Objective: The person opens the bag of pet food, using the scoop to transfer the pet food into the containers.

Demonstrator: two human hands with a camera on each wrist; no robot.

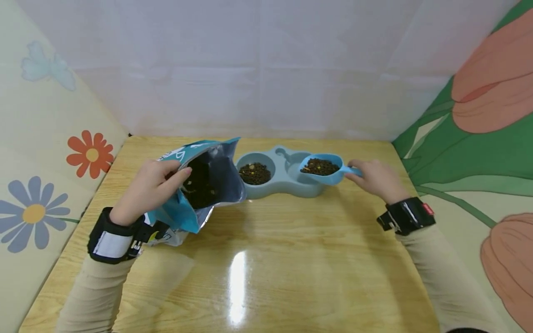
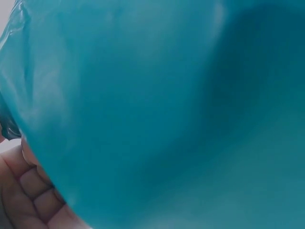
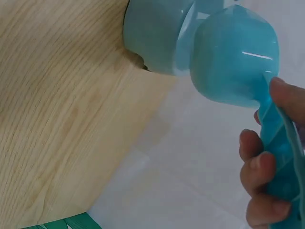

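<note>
In the head view my left hand grips the edge of a blue bag whose mouth gapes toward the right, with dark kibble inside. The bag's teal side fills most of the left wrist view. My right hand holds the handle of a blue scoop heaped with brown kibble. This scoop hangs over the right bowl of a grey-blue double pet bowl. Kibble lies in the left bowl; the scoop partly hides the right one. From the right wrist, the scoop's underside and my curled fingers show.
A wooden table carries everything, with a glare streak near its front. Behind it hangs a white cloth. Painted flower panels stand at the left and right.
</note>
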